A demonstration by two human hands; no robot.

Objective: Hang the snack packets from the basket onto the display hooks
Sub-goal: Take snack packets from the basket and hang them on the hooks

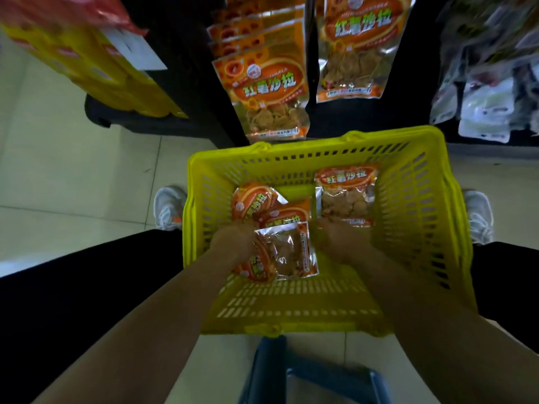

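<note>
Tiled shop aisle; yellow basket below hung packets. Near packet sits between the hands, long axis toward the hung packets. Left hand grips its edge; right hand just beside it, closure cannot be told.

Dim, soft frame with fisheye-bent edges, blurred corners, glare on foil.

Bright yellow basket with a pattern of slots in its walls. Orange snack packets in it, with green lettering on a red-orange oval and clear windows showing tan crisps. Hanging packets in the same orange, on black shelving. Cream tiled floor. White shoes with orange accents.
</note>
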